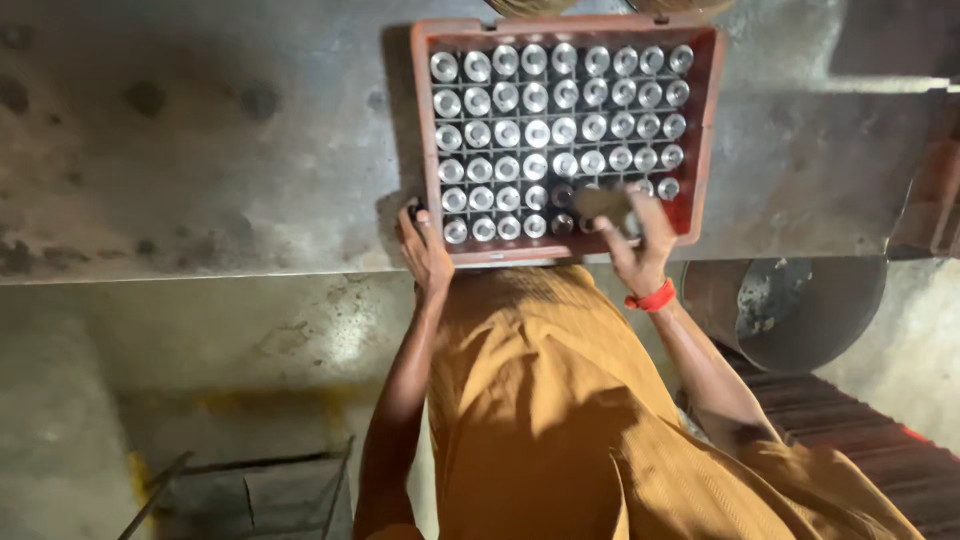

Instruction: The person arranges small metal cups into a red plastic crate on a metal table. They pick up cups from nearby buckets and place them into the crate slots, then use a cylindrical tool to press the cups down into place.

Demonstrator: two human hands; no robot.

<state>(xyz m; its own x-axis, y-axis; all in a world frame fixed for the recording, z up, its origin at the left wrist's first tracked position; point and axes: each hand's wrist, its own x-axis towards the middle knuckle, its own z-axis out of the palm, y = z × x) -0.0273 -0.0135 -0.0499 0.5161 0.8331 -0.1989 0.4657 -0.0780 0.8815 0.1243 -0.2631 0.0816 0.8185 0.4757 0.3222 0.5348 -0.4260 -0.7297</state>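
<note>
**Ana:** Head view looks down on a reddish-brown crate (pixel 704 130) on a grey metal table (pixel 200 150), its grid full of shiny metal cylinders (pixel 535 98) standing upright. What are the hands doing?

**Ben:** The left hand (pixel 425 250) sits at the crate's near-left corner, fingers curled against the outside wall, arm running straight back from it. It looks braced on the rim rather than wrapped round anything. The right hand (pixel 640 235) is over the crate's near-right rows, wrist bent, a red band (pixel 652 298) just behind it.

**Ana:** Is the right hand holding something?

**Ben:** Fingers are curled around a dull, brownish piece (pixel 600 203) just above the cells. It is blurred, so I cannot tell what it is, only that the grip seems closed on it.

**Ana:** What could go wrong, in your judgement?

**Ben:** The crate's near edge lies right at the table edge. A push from the left hand could slide it off, and the cylinders would spill. The right hand's knuckles could also knock neighbouring cylinders askew, since the cells are tightly packed.

**Ana:** Anything else near the crate?

**Ben:** A round metal drum (pixel 790 305) stands below the table, off the crate's near-right corner, so a dropped piece could fall into it.
</note>
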